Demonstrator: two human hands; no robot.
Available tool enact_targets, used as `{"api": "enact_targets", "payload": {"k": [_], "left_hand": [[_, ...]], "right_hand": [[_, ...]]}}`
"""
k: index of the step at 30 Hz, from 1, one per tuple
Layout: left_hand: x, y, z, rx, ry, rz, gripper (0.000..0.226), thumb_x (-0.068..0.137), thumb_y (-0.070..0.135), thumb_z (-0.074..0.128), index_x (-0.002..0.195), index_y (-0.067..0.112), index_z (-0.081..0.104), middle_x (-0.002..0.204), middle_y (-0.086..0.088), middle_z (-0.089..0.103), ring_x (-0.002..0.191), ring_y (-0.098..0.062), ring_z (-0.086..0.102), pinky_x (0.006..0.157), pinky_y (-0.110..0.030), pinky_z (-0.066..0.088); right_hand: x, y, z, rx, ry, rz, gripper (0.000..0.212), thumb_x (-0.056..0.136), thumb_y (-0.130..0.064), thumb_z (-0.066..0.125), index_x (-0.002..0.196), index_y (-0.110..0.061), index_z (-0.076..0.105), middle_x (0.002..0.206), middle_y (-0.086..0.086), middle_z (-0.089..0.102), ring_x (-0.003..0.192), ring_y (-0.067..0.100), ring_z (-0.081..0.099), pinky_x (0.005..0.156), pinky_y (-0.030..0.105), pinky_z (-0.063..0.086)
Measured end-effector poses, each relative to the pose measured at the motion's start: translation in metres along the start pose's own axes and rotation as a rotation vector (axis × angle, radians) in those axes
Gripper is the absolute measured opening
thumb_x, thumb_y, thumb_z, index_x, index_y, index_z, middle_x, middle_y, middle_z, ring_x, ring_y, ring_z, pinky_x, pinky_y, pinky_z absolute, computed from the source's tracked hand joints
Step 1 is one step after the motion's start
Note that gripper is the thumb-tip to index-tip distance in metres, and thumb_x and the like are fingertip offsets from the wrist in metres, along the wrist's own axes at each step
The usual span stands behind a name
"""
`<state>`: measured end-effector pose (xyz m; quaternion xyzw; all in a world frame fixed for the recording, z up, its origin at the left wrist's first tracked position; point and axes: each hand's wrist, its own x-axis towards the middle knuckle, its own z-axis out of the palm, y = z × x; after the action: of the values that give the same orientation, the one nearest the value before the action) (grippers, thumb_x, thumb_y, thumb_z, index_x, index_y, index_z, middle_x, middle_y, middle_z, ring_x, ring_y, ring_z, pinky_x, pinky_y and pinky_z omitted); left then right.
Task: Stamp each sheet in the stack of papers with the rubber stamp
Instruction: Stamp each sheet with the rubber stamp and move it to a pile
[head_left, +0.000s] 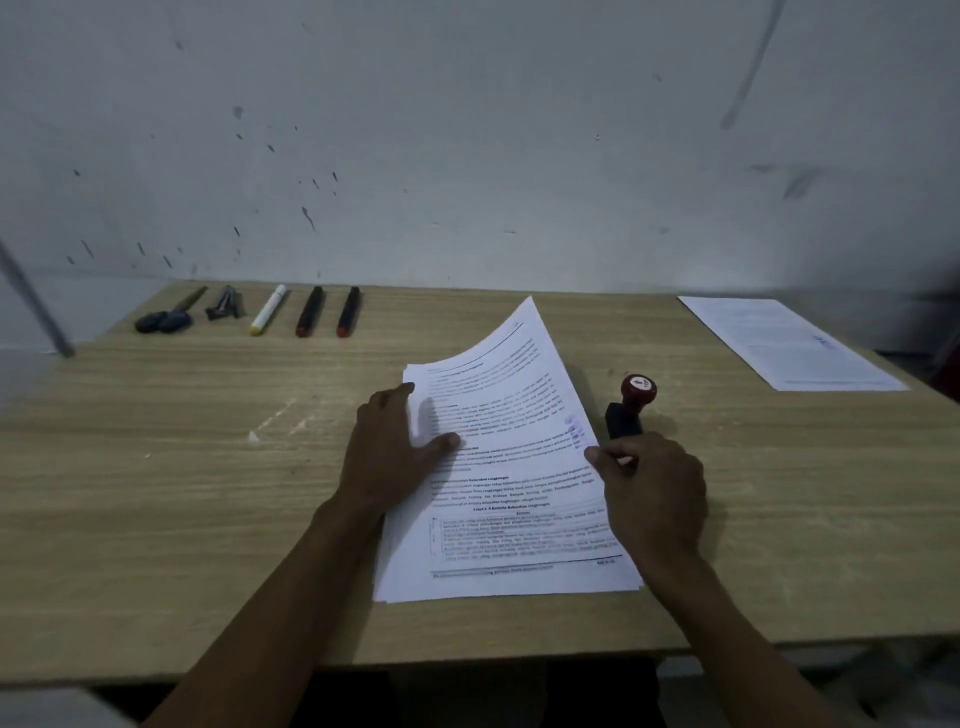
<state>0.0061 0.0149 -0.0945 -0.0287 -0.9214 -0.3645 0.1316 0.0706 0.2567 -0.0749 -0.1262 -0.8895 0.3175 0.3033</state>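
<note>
Now right hand pinches the top sheet at its right edge, lifting it off the stack; left hand presses flat (fingers spread). Stamp stands just right. Peel slowly, one sheet only.

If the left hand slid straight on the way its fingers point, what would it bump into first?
Probably nothing soon: the left hand points up along the stack of papers, so it would just slide over paper toward the wall.
</note>
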Motion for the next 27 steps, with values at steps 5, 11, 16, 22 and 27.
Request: {"api": "enact_targets", "payload": {"k": [5,11,16,22,27], "left_hand": [[0.002,0.0,-0.001,-0.086,0.043,-0.048,0.093,0.069,0.062,0.065,0.141,0.009,0.04,0.137,-0.012,0.05,0.126,-0.03,0.046,0.102,-0.04,0.039],[0.005,0.017,-0.014,-0.547,0.126,-0.24,0.057,0.088,0.028,0.068,0.137,0.007,0.048,0.123,-0.009,0.062,0.117,-0.023,0.058,0.09,-0.03,0.043],[0.014,0.028,-0.035,-0.892,0.13,-0.212,0.015,0.087,0.004,0.067,0.101,0.008,0.071,0.097,-0.012,0.074,0.091,-0.03,0.07,0.081,-0.04,0.056],[0.041,0.07,-0.047,-0.972,0.174,-0.178,0.013,0.08,-0.003,0.071,0.092,0.0,0.071,0.082,-0.007,0.076,0.07,-0.021,0.073,0.06,-0.026,0.057],[0.061,0.126,-0.032,-0.93,0.126,-0.126,0.01,0.076,-0.004,0.075,0.084,0.0,0.072,0.082,-0.011,0.075,0.065,-0.022,0.072,0.056,-0.025,0.056]], "right_hand": [[0.001,0.002,-0.004,0.04,0.013,-0.092,0.015,0.082,-0.02,0.077,0.097,-0.017,0.079,0.089,0.001,0.076,0.077,0.019,0.068,0.069,0.033,0.053],[0.014,-0.007,-0.02,0.391,-0.069,-0.048,0.01,0.086,-0.013,0.073,0.095,-0.011,0.077,0.081,-0.009,0.073,0.073,0.003,0.068,0.068,0.013,0.051],[0.028,-0.014,-0.037,0.655,-0.091,0.058,0.013,0.085,-0.006,0.073,0.082,-0.019,0.075,0.077,-0.011,0.073,0.075,0.0,0.07,0.069,0.017,0.055],[0.059,-0.008,-0.06,0.635,-0.093,0.11,0.015,0.081,-0.009,0.078,0.095,-0.01,0.075,0.078,-0.006,0.075,0.069,0.008,0.073,0.061,0.021,0.057],[0.097,0.015,-0.088,0.459,-0.051,0.09,0.025,0.078,-0.013,0.081,0.101,-0.009,0.072,0.079,-0.011,0.072,0.066,0.003,0.07,0.064,0.022,0.054]]}}
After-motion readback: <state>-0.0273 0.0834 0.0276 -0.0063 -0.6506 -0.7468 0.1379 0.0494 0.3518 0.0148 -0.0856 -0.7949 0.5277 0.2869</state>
